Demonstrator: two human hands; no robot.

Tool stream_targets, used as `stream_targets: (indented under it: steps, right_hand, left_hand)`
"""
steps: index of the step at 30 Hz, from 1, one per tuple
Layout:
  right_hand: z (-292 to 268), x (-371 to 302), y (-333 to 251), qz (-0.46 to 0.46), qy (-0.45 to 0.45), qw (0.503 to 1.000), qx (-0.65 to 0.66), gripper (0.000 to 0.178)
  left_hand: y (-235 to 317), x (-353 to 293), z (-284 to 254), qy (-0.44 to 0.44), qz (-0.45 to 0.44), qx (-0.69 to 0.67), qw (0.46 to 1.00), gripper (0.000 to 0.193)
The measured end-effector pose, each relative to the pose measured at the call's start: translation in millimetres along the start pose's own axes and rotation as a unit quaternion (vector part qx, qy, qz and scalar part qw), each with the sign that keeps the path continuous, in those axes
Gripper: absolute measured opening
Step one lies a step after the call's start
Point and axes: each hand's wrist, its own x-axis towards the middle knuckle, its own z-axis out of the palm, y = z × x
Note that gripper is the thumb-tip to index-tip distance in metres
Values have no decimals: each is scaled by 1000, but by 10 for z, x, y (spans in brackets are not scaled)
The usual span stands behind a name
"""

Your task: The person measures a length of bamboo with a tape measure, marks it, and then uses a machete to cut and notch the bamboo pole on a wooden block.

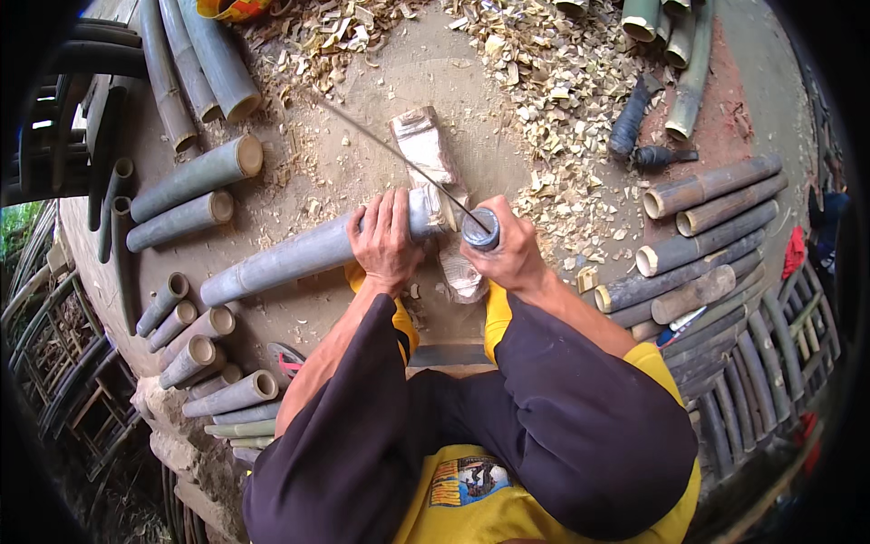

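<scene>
My left hand (387, 238) presses down over a thick grey bamboo pole (281, 267), its fingers curled round it near the right end. That end rests on a pale, chopped wooden block (421, 140), which lies on the ground between my feet. In my right hand (512, 249) is a long-bladed tool (390, 150), held by its round grey handle. Its blade shows edge-on as a thin dark line slanting up and left over the block and the pole's end. Whether it is a saw or a knife I cannot tell.
Cut bamboo pieces (195, 172) lie at left, with more bamboo pieces (716, 186) at right. Wood chips (571, 118) cover the ground ahead. Two dark wrapped objects (630, 122) lie at the upper right. Bamboo frames (779, 354) stand at the right edge.
</scene>
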Motion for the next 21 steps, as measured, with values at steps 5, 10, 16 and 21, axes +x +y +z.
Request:
stream_targets:
  steps: [5,10,16,21]
  right_hand:
    - [-156,90,199,235,-169,957,-24,27]
    - [-70,19,55,81,-46,996,3,30]
    - [-165,79,-15,247,-146,958,17,37]
    - [-125,19,-84,13,46,998,50,37]
  left_hand:
    - [-139,-9,79,95,206,230,946,62]
    - [-117,-31,53,87,206,226,948,63]
    - [-221,427,-271,-308,63,155,937,73]
    - [-91,385,-301,-301,60,164,937,78]
